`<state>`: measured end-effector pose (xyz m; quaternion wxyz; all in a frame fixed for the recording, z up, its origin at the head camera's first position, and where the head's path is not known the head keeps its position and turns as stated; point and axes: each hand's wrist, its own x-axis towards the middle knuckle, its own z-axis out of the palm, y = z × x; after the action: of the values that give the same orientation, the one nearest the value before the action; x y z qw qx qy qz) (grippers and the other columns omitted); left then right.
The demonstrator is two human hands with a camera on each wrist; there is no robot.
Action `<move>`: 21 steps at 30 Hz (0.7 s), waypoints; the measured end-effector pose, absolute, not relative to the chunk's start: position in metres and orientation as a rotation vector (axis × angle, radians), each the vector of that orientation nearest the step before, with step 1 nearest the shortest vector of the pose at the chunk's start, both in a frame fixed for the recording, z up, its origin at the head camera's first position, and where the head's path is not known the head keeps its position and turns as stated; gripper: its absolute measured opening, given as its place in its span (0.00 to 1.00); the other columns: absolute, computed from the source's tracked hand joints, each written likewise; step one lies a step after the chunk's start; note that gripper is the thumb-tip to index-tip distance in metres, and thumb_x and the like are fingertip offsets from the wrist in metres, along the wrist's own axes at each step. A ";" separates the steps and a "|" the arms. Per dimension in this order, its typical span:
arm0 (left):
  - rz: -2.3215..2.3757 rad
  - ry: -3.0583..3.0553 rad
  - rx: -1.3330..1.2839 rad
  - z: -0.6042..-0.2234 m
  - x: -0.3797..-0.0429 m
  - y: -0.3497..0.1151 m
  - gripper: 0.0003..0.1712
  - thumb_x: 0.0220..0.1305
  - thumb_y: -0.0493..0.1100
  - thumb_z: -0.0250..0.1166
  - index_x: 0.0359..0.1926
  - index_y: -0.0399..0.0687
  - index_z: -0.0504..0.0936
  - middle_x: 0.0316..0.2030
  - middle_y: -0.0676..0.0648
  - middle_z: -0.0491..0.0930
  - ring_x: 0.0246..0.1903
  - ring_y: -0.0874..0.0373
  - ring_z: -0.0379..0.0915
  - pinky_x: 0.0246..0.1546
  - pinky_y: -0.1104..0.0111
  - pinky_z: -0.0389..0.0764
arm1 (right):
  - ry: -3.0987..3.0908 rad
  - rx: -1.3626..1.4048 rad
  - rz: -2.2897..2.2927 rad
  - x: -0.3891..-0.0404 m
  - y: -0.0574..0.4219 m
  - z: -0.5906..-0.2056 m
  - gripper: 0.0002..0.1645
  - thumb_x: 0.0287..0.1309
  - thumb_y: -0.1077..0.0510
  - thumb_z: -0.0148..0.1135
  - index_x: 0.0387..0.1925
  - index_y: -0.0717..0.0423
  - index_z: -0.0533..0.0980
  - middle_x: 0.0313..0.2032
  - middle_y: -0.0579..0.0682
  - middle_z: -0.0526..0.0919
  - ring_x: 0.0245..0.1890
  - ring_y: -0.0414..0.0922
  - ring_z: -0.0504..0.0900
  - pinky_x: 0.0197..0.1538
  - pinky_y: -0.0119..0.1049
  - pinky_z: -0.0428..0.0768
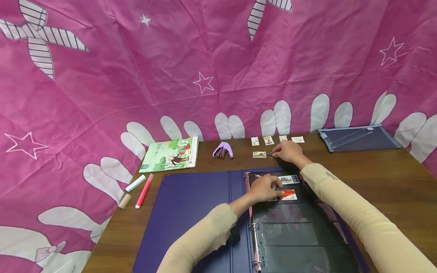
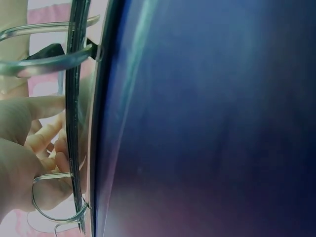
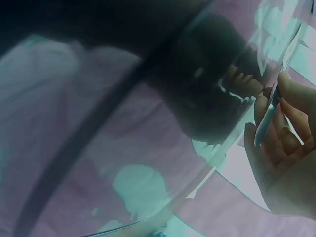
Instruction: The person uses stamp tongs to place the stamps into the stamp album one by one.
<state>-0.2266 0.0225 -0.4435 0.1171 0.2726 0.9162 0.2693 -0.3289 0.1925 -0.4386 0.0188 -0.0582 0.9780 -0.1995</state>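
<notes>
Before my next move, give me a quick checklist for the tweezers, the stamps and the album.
1. Tweezers held in the right hand: ok.
2. Tweezer tips firmly gripping the nearest stamp: cannot tell; they reach its right edge, but the grip is too small to see.
3. That stamp over the black pocket page: not ok; it is beyond the album's far edge.
4. Album open with the pocket page facing up: ok.
5. Left hand at the page's upper rows: ok.
6. Red stamp fully tucked into its pocket: cannot tell; it lies by the left fingertips.
</notes>
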 end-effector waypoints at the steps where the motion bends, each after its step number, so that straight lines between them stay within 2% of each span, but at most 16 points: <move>1: 0.788 2.683 0.797 -0.444 -0.227 0.023 0.11 0.51 0.48 0.69 0.37 0.55 0.83 0.27 0.55 0.76 0.23 0.69 0.63 0.23 0.77 0.62 | 3.037 -0.182 -0.611 -0.329 0.192 -0.439 0.12 0.53 0.50 0.63 0.39 0.47 0.84 0.46 0.56 0.84 0.47 0.59 0.80 0.40 0.53 0.77; 10: 0.845 2.670 0.773 -0.442 -0.227 0.020 0.10 0.51 0.46 0.70 0.37 0.54 0.83 0.27 0.54 0.77 0.22 0.69 0.63 0.23 0.77 0.61 | 3.021 -0.137 -0.620 -0.333 0.189 -0.437 0.10 0.53 0.52 0.63 0.36 0.47 0.85 0.46 0.57 0.84 0.46 0.59 0.80 0.36 0.52 0.77; 21: 0.844 2.652 0.789 -0.444 -0.229 0.021 0.10 0.51 0.46 0.70 0.37 0.54 0.83 0.27 0.54 0.77 0.22 0.70 0.63 0.23 0.78 0.62 | 3.001 -0.125 -0.724 -0.330 0.197 -0.435 0.12 0.54 0.52 0.62 0.38 0.49 0.84 0.47 0.57 0.83 0.47 0.59 0.79 0.38 0.49 0.77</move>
<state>-0.2290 0.0211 -0.4441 0.1240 0.2706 0.9097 0.2896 -0.3303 0.1973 -0.4349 0.0259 -0.0405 0.9710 -0.2344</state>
